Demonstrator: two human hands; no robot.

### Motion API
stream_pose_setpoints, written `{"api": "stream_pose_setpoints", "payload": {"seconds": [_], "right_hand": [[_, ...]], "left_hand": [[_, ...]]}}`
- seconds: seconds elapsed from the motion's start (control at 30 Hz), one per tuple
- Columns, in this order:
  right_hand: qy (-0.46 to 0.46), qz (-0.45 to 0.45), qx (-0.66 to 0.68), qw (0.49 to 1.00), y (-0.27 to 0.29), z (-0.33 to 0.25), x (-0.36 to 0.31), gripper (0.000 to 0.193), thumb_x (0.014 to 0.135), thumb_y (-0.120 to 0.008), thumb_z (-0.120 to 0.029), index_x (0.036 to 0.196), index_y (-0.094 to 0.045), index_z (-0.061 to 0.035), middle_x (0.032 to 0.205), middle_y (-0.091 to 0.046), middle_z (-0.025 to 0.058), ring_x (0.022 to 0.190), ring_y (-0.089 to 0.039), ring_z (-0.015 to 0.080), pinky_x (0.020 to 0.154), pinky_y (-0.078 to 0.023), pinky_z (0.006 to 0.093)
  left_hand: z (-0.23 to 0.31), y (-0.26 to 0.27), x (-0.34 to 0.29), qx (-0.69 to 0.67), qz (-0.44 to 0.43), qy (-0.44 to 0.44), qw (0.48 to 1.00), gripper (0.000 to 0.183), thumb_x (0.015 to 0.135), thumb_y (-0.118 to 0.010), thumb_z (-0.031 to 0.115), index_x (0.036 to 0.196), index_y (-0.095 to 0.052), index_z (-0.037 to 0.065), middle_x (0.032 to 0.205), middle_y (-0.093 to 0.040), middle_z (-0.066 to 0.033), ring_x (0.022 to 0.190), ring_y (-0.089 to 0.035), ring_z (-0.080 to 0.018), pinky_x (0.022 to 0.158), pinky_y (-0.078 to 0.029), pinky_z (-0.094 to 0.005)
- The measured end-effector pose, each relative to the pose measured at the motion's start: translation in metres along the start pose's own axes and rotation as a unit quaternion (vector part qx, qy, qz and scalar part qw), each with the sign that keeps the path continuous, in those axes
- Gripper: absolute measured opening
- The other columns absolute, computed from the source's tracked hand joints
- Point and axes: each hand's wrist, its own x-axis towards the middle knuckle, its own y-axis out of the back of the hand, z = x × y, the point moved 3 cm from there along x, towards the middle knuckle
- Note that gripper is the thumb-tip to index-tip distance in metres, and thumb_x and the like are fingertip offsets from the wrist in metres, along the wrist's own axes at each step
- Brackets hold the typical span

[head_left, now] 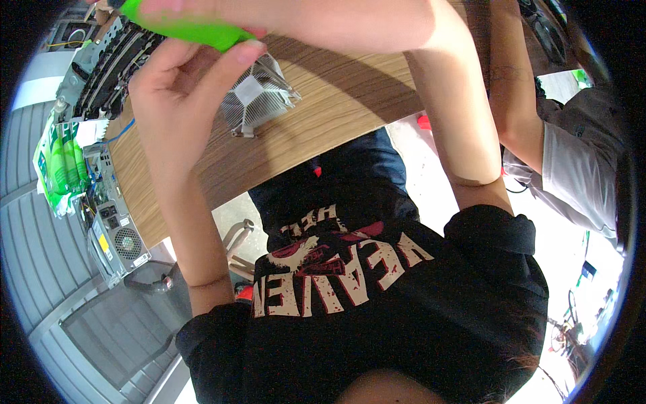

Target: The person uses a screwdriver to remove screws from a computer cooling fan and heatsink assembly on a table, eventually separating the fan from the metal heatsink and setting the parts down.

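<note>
A bright green object with a smooth, tapered shape (195, 31) lies across the top of the view; its kind cannot be made out. My right hand (195, 9) comes over from the right and is closed around it, partly cut off by the upper edge. Just below, my left hand (176, 91) has its fingers curled and its thumb stretched to the green object's right end. What those fingers hold, if anything, is hidden. A silver finned heatsink (250, 93) with a square centre sits at the wooden table, right beside my left thumb, which overlaps its upper edge.
The wood-grain table (350, 101) runs under both hands. Opened computer parts (101, 74) line its left side, with a green-and-white packet (66, 161) and a power supply (124, 242) nearer. Another person's arm (517, 101) and grey sleeve are close on the right.
</note>
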Motion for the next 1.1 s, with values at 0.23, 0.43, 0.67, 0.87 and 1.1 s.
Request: {"api": "stream_pose_setpoints", "payload": {"seconds": [0.23, 0.43, 0.67, 0.87, 1.1], "right_hand": [[-0.095, 0.020, -0.032, 0.995, -0.006, 0.004, -0.001, 0.041, 0.092, -0.059, -0.015, 0.126, -0.044, 0.0006, 0.085, -0.057, 0.0070, 0.073, -0.057, 0.0116, 0.064, -0.046, 0.0255], [-0.140, 0.034, -0.035, 0.989, 0.000, 0.010, -0.003, 0.042, 0.091, -0.060, -0.017, 0.126, -0.044, 0.0008, 0.088, -0.057, 0.0085, 0.077, -0.057, 0.0136, 0.067, -0.046, 0.0272], [-0.146, 0.031, -0.029, 0.988, -0.010, 0.008, -0.002, 0.043, 0.091, -0.060, -0.019, 0.126, -0.044, 0.0011, 0.092, -0.057, 0.0102, 0.081, -0.058, 0.0158, 0.070, -0.047, 0.0292], [-0.158, 0.037, -0.026, 0.986, -0.014, 0.014, -0.005, 0.044, 0.090, -0.060, -0.021, 0.126, -0.044, 0.0013, 0.095, -0.057, 0.0117, 0.084, -0.058, 0.0177, 0.073, -0.047, 0.0308], [-0.184, 0.054, -0.025, 0.981, -0.002, 0.014, -0.005, 0.046, 0.090, -0.060, -0.023, 0.125, -0.045, 0.0016, 0.099, -0.058, 0.0134, 0.088, -0.059, 0.0200, 0.076, -0.047, 0.0328]], "left_hand": [[-0.009, -0.003, 0.002, 0.207, 0.097, -0.016, 0.973, 0.024, 0.077, -0.076, 0.002, 0.098, -0.066, -0.004, 0.091, -0.069, -0.0070, 0.080, -0.063, -0.0118, 0.070, -0.050, -0.0232], [0.004, 0.001, -0.004, 0.031, 0.122, 0.093, 0.988, 0.038, 0.080, -0.072, 0.003, 0.115, -0.059, -0.004, 0.107, -0.066, -0.0079, 0.099, -0.061, -0.0151, 0.090, -0.046, -0.0288], [-0.008, 0.005, -0.003, 0.097, 0.092, 0.013, 0.991, 0.035, 0.080, -0.072, 0.001, 0.112, -0.059, -0.004, 0.105, -0.065, -0.0085, 0.096, -0.061, -0.0142, 0.088, -0.047, -0.0280], [-0.010, 0.007, -0.003, 0.139, 0.030, -0.036, 0.989, 0.032, 0.080, -0.071, 0.001, 0.110, -0.059, -0.004, 0.104, -0.065, -0.0079, 0.098, -0.060, -0.0138, 0.089, -0.047, -0.0289], [-0.009, 0.003, -0.004, 0.002, 0.009, 0.011, 1.000, 0.031, 0.083, -0.065, -0.004, 0.112, -0.059, -0.004, 0.107, -0.065, -0.0072, 0.102, -0.060, -0.0164, 0.093, -0.045, -0.0308]]}}
